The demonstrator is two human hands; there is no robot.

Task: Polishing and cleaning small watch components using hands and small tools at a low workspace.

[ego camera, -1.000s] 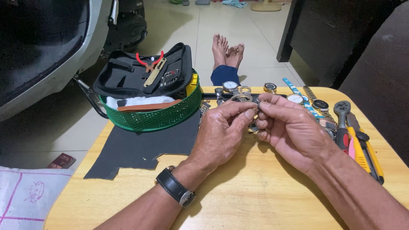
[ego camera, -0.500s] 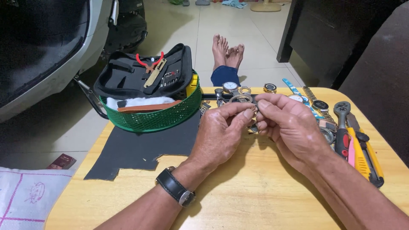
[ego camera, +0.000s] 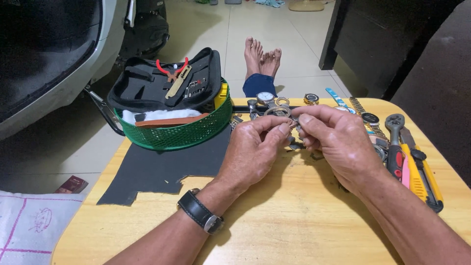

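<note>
My left hand [ego camera: 255, 149] and my right hand [ego camera: 336, 142] meet above the round wooden table [ego camera: 274, 230], fingertips pinched together on a small metal watch part [ego camera: 293, 125] that is mostly hidden between them. A black wristwatch [ego camera: 201, 216] sits on my left wrist. Just beyond the fingers lie several watches and watch cases [ego camera: 274, 103] in a row along the table's far edge.
A green mesh basket [ego camera: 179, 132] holds a black tool case with red pliers. A dark mat [ego camera: 162, 167] lies under it. A ratchet, yellow cutter and other tools [ego camera: 412, 162] lie at right. Another person's bare feet [ego camera: 262, 56] rest on the floor beyond.
Both hands have stayed pinched on the small part; the fingers shifted slightly, with no clear movement of anything else.
</note>
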